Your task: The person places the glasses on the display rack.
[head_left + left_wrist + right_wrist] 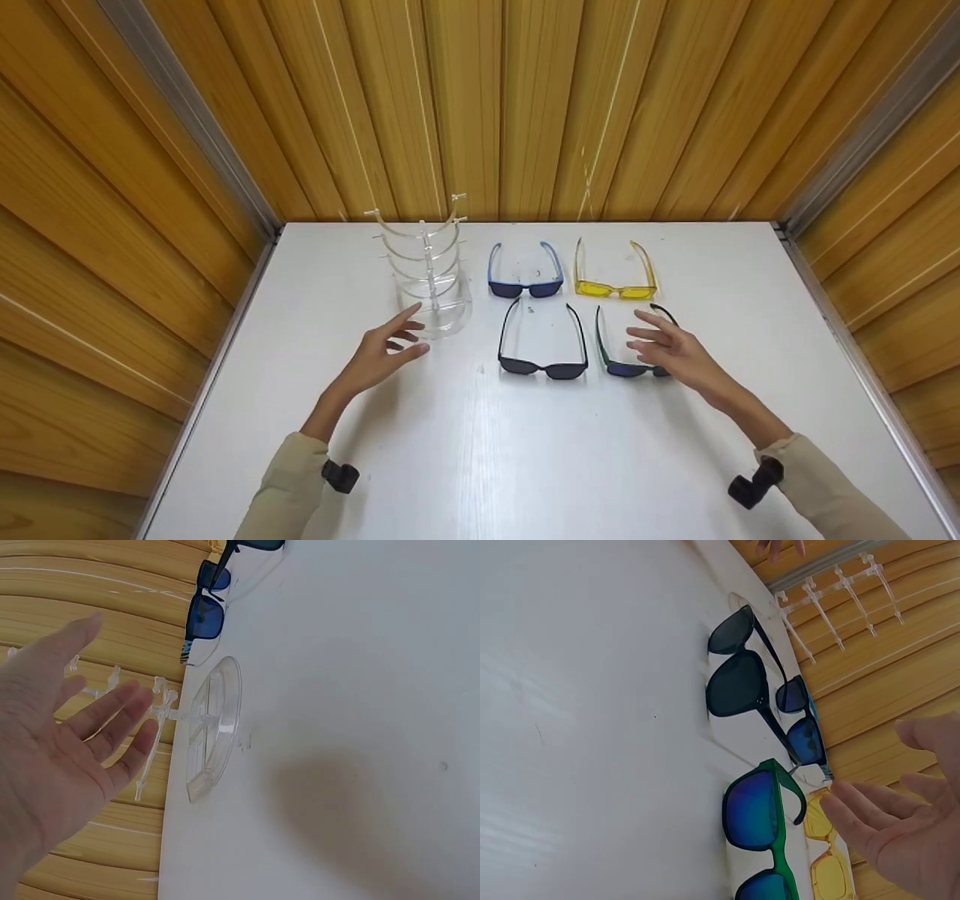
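My left hand (380, 354) hovers just in front of a clear plastic glasses stand (429, 281), its fingers loosely spread and holding nothing. The stand has several curved arms on one post; in the left wrist view its base (225, 727) sits on the table. My right hand (671, 349) is above the green-framed sunglasses (751, 814), partly hiding them in the head view, and is likewise holding nothing. Left of those lie black sunglasses (544, 369). Behind them are blue-framed sunglasses (525, 289) and yellow glasses (616, 291). All four have their temples unfolded.
A white table (480, 457) carries everything. Wood-look panels (525, 112) stand behind and on both sides, with a metal strip (206, 367) along the left table edge. Small black devices (341, 476) are strapped at both sleeves.
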### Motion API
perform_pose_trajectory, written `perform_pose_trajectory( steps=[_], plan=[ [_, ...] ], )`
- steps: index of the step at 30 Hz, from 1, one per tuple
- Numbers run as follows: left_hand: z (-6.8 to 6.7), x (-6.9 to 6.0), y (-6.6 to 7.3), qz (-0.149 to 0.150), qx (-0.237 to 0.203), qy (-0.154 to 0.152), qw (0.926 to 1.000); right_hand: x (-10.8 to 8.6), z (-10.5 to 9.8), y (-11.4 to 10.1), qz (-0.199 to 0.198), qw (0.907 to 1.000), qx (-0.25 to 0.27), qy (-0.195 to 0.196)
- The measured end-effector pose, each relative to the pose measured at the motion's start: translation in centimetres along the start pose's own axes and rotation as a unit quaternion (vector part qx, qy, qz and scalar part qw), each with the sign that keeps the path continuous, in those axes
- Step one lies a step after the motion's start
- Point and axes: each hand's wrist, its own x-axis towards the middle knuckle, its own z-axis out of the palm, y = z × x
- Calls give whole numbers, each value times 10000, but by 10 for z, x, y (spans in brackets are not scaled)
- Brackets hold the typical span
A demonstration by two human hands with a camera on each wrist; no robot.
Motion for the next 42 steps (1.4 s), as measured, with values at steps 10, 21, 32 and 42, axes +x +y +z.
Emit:
perform_pose_trajectory(
  steps=[10, 21, 32, 42],
  plan=[
    [26, 10, 0, -4, -187, -311, 9993, 1, 24, 3, 310, 9993, 35, -185],
    [54, 24, -1, 121, -651, -573, 9962, 7, 40, 7, 502, 9980, 210, -307],
    [80, 37, -5, 81, -826, -785, 9934, 10, 55, 15, 744, 9962, 361, -272],
    [98, 46, -7, -339, -1602, -897, 9824, 13, 67, 22, 822, 9950, 512, -231]
  ],
)
